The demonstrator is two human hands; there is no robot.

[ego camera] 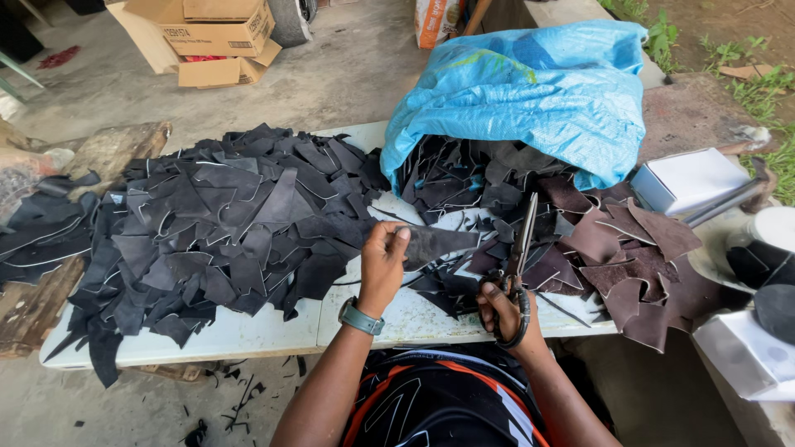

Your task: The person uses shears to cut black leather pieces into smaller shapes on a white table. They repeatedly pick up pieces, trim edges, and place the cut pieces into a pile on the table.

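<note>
Tabletop (pixel 248 339), white, taken as landmark. Largest item on it: a heap of black leather offcuts (pixel 224 223) over its left half, some hanging past the near-left edge. At the far right end, a blue woven sack (pixel 530 99) lies on its side, mouth toward the person, spilling more black scraps; right of that spill, brown leather pieces (pixel 638 257) reach the right edge. Near the tabletop's middle front, the left hand (pixel 383 263) pinches a dark tapered leather piece (pixel 435 244) by its left end, held flat just above the surface, grip closed on it. The right hand (pixel 507 310) holds large black shears (pixel 520 257), fingers through the loops, blades nearly together and pointing away, just right of the piece. Judgement: a clean trim needs the piece kept taut and level, the blades opened well before entering, and the left fingertips (pixel 402 236) kept behind the cut line.
</note>
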